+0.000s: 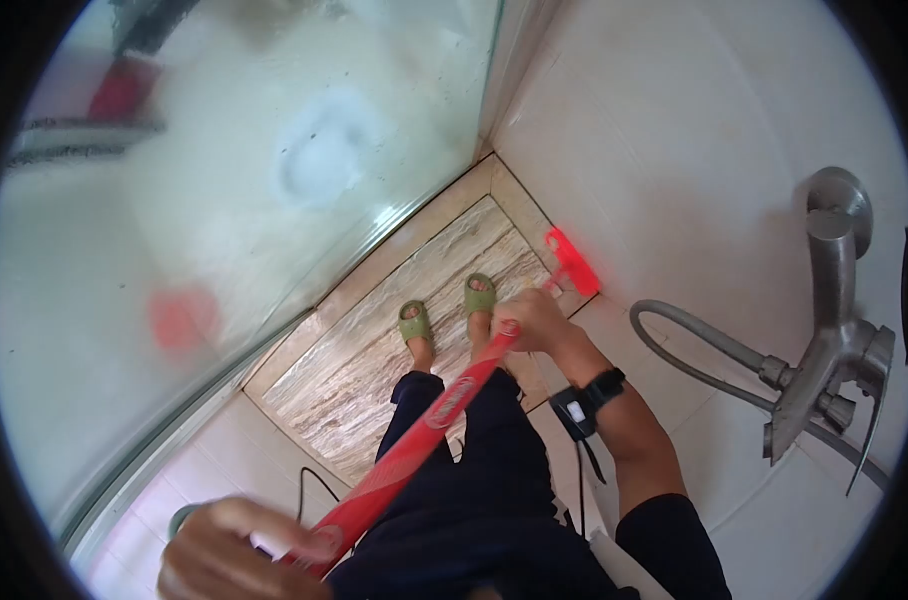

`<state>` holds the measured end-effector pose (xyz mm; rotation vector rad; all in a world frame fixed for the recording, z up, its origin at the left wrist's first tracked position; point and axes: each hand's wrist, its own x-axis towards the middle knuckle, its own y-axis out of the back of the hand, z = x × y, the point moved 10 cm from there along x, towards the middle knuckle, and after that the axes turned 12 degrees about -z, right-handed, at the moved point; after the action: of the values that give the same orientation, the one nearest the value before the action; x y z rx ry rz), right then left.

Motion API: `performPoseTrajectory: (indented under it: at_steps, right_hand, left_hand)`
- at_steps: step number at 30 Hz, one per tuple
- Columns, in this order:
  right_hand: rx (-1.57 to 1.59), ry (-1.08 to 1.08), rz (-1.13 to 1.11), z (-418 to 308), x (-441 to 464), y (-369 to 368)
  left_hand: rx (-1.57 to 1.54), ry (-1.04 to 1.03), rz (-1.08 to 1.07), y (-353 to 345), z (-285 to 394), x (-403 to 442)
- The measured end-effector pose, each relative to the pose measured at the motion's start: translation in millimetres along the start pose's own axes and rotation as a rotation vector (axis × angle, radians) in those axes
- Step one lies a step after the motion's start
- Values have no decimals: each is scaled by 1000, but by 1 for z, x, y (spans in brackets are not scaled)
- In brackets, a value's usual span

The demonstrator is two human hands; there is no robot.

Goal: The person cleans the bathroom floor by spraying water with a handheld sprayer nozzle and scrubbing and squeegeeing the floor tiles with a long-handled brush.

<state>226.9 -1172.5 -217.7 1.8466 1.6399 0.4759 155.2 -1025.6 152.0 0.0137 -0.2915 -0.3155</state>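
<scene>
A long red pole [424,420] runs diagonally from the lower left toward the wall on the right. Near its lower-left end, my left hand [239,550] is wrapped round it, slightly blurred. Farther along, my right hand [536,320] grips the pole, with a dark watch on that wrist. Beyond my right hand, the bright red brush-like head [574,262] of the pole rests at the foot of the tiled wall, close to the floor's corner; its details are blurred.
A metal shower mixer [824,350] with a looping hose juts from the right wall. A fogged glass panel [374,130] stands at the left. Green slippers [414,320] are on my feet on the streaked floor [344,400]. Black cables hang near my waist.
</scene>
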Motion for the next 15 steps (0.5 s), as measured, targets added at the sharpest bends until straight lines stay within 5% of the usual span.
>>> performPoseTrajectory:
  at_steps: [3,7,11,12,13,15]
  right_hand:
    - [82,139,103,-1,59,16]
    - [64,134,163,-17,79,32]
    - [149,-31,24,-19,-21,-7]
    - [185,-70,47,-20,-30,-5]
    - [185,-68,45,-20,-27,-11]
    - [103,-51,-68,-33,-6,-16]
  left_hand:
    - [244,-257,-86,-19,45,6]
    - [152,-71,-14,-1,36,-10]
    - [-45,110,62,15,-1,-41]
    - [-164,-110,151,10,-1,-29]
    - [-166,-154,-157,-7,8,-28]
    - [-70,-40,111,22,14,-45]
